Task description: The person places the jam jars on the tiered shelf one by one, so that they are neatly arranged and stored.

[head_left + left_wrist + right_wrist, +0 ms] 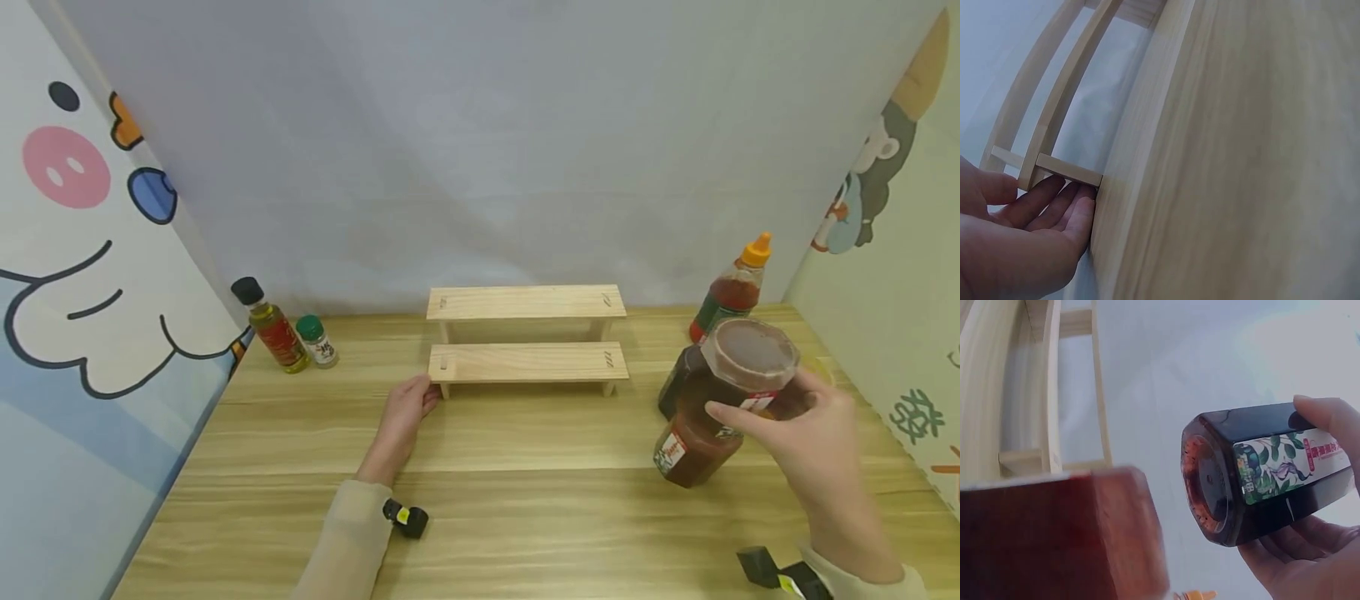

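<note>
Gripping a dark, faceted glass jar of brown sauce [731,375] by its upper body, the right hand [813,433] holds it lifted off the wooden counter [525,517], its fingers [1329,419] curled round the glass just under the wide brown lid [752,352]. In the right wrist view the jar's underside faces the camera and a label with green leaves and purple flowers runs along its side; the pink strip of writing on it is too small to read. A second reddish-brown sauce jar [693,450] stands on the counter just below and left of these fingers, with a white and red label whose print is illegible; it fills the blurred foreground of the right wrist view. Behind the right hand stands a red sauce squeeze bottle with an orange nozzle [733,292].

The left hand [405,412] lies relaxed on the counter, its straight fingers [1054,200] touching the left leg of a pale two-step wooden rack [527,337], grasping nothing. The rack stands between the two hands, ahead of them, both of its steps bare. Well to the left of the left fingers, against the cartoon wall panel, stand a yellow oil bottle with a black cap and red label [272,327] and, touching or just beside it, a small green-capped spice shaker [317,340]; their writing cannot be read.
</note>
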Motion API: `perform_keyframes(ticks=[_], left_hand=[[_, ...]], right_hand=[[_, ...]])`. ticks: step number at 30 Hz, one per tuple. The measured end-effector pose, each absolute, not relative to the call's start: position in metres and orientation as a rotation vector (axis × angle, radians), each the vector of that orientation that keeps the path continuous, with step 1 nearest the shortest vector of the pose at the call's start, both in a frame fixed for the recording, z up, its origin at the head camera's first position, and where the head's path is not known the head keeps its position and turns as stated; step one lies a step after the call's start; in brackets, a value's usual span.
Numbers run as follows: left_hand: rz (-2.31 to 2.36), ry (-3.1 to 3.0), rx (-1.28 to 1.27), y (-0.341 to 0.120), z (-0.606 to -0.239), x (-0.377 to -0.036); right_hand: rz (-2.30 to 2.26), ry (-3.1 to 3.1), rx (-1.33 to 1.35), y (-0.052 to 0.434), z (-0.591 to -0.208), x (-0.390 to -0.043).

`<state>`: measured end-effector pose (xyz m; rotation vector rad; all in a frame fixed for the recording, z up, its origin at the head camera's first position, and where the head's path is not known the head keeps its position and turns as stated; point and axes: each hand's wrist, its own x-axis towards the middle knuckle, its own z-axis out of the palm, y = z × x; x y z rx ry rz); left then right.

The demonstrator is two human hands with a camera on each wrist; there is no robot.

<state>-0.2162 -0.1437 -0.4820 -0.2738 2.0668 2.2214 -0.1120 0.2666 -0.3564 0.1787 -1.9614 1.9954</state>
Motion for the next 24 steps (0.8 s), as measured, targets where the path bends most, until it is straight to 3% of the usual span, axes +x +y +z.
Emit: perform_keyframes(ticks=[24], left_hand=[[2.243, 2.054, -0.273, -0.143, -0.482, -0.215]], right_hand=[[1.734, -2.248, 0.180, 0.211, -0.371, -0.155]])
